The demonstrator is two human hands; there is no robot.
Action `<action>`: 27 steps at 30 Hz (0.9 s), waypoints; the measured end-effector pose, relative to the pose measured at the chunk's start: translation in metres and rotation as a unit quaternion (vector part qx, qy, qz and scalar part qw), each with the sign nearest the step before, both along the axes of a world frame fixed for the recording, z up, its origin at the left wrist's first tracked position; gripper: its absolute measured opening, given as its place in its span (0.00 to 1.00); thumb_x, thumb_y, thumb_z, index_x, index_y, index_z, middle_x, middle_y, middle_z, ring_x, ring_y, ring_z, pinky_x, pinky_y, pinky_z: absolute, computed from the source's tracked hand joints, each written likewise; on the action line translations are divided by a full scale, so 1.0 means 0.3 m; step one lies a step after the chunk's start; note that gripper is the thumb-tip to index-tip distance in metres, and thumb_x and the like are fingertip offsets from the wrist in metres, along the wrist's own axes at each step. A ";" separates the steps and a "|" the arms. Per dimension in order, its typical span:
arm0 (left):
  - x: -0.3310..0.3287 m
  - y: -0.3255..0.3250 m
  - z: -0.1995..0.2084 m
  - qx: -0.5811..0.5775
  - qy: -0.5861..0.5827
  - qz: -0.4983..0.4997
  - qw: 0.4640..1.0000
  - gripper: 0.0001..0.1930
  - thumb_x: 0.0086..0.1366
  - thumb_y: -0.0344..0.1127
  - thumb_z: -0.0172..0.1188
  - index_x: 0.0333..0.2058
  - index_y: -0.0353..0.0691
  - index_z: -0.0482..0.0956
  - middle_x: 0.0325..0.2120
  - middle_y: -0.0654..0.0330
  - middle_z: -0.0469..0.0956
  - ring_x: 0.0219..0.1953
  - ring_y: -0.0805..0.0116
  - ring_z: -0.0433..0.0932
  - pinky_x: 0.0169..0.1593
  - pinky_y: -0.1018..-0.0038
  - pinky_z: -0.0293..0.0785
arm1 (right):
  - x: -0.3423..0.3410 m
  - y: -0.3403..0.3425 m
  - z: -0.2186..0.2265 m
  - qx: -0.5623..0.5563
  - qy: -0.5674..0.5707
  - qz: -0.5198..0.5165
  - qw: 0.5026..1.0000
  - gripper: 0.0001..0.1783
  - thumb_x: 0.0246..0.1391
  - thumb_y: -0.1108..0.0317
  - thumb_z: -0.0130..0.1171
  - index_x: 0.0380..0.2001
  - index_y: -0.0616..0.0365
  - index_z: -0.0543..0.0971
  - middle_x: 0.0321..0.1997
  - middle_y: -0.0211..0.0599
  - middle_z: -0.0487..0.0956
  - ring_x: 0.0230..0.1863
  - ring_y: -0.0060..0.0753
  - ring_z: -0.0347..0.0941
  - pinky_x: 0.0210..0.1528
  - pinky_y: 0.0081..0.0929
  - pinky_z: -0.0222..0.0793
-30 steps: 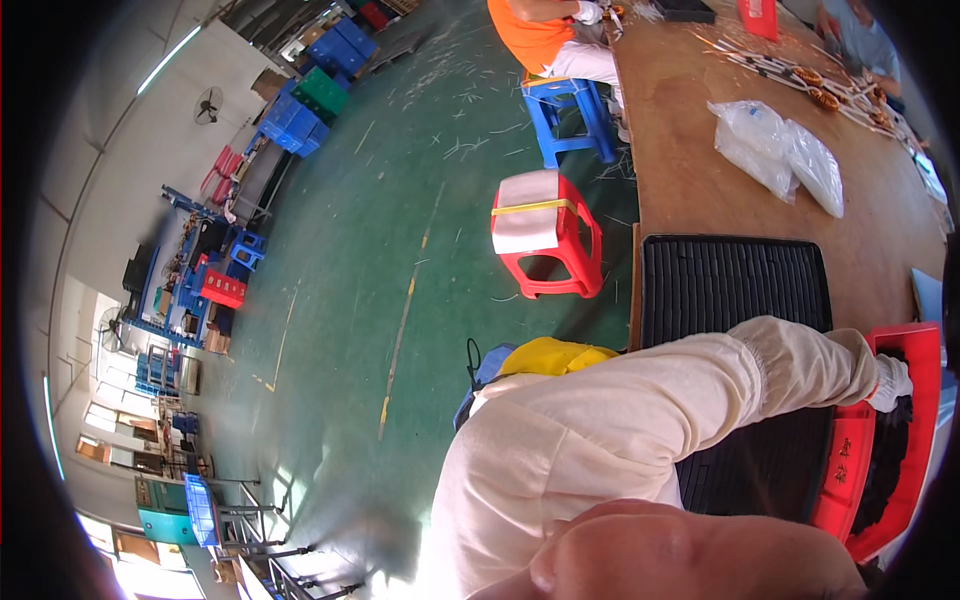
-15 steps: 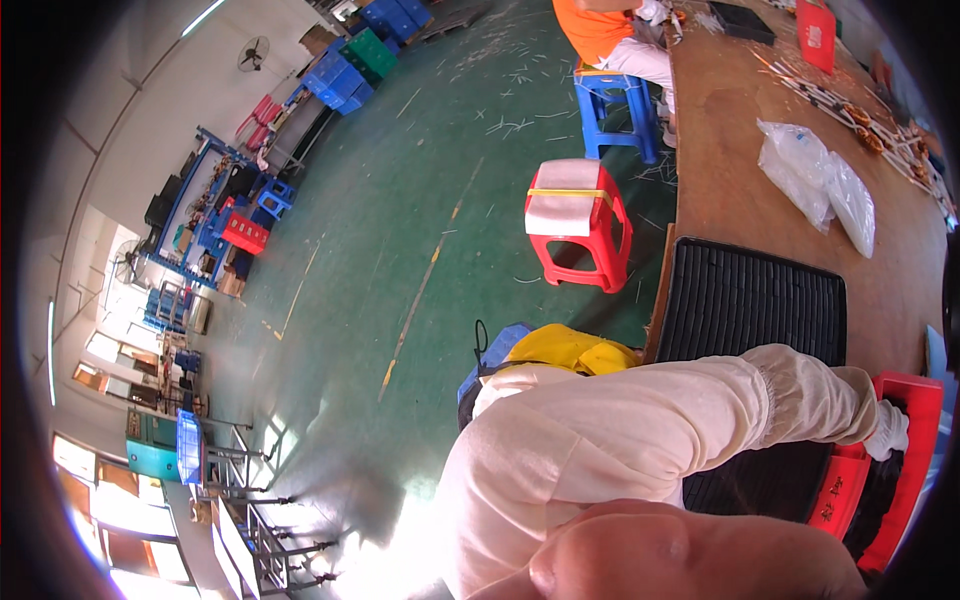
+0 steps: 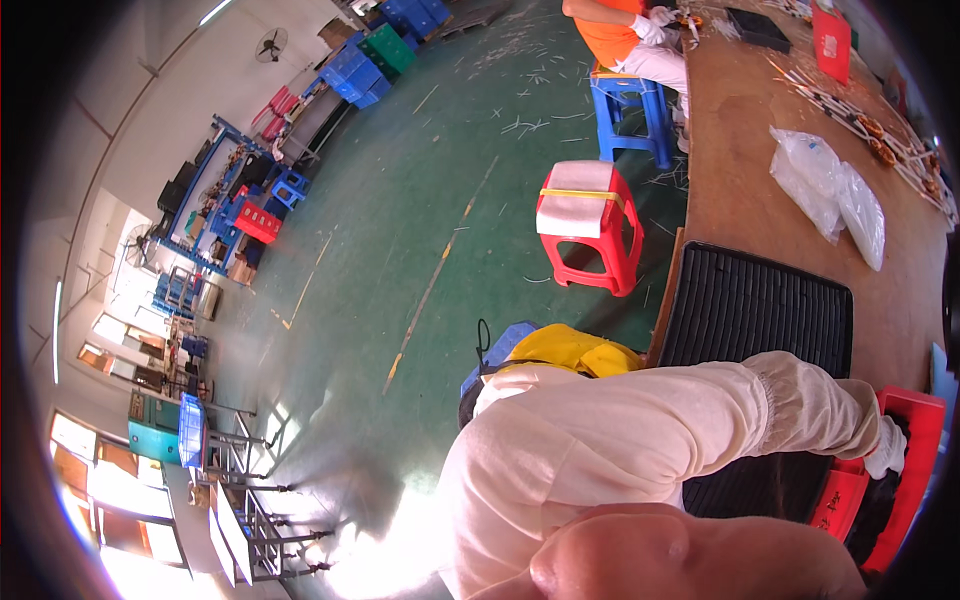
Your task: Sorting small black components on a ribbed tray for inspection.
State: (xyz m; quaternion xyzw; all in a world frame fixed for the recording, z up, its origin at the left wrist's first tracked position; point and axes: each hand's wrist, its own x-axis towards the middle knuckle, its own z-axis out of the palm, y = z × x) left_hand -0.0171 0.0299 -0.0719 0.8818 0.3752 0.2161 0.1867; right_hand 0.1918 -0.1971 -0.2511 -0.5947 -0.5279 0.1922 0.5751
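Note:
My left arm, in a pale sleeve with a gathered cuff, stretches across to the right. My left hand (image 3: 887, 449), in a white glove, dips into a red plastic bin (image 3: 922, 440) at the right. Black material (image 3: 880, 505) lies inside the bin, close under the glove. The fingers are small and partly hidden, so what they hold, if anything, does not show. Beneath the forearm is a black ribbed tray (image 3: 765, 305), partly covered by the sleeve. My right hand is out of view.
Clear plastic bags (image 3: 825, 190) lie on the brown table (image 3: 735, 170). Beyond sits a co-worker in orange (image 3: 610, 38) on a blue stool (image 3: 632, 120). A red stool (image 3: 592, 235) stands beside the table on the green floor. Racks and crates (image 3: 240, 215) line the far left.
The view has shifted slightly, so the table and stools sit a little farther right. My left hand is still at the red bin, with its glove slightly lower.

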 end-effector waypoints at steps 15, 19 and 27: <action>0.008 -0.006 0.018 -0.033 0.033 -0.015 0.999 0.20 0.54 0.45 0.59 0.46 0.54 0.85 0.42 0.55 0.84 0.45 0.49 0.82 0.42 0.49 0.79 | 0.023 0.035 -0.006 0.070 0.014 0.058 0.996 0.19 0.65 0.57 0.60 0.49 0.61 0.81 0.46 0.46 0.83 0.45 0.41 0.79 0.50 0.33 0.75; -0.019 0.001 0.011 -0.029 0.035 -0.035 0.998 0.23 0.51 0.43 0.59 0.48 0.55 0.84 0.41 0.54 0.85 0.44 0.48 0.83 0.39 0.46 0.79 | 0.040 -0.018 -0.009 0.096 0.023 0.045 0.994 0.19 0.64 0.58 0.60 0.49 0.61 0.81 0.46 0.47 0.83 0.45 0.42 0.79 0.50 0.33 0.75; 0.027 0.000 0.005 -0.032 0.080 -0.048 0.995 0.23 0.51 0.42 0.59 0.48 0.53 0.84 0.42 0.55 0.84 0.47 0.49 0.82 0.45 0.52 0.80 | 0.086 -0.168 -0.001 0.153 0.031 -0.009 0.988 0.19 0.63 0.58 0.61 0.48 0.62 0.82 0.46 0.48 0.83 0.45 0.43 0.79 0.51 0.35 0.75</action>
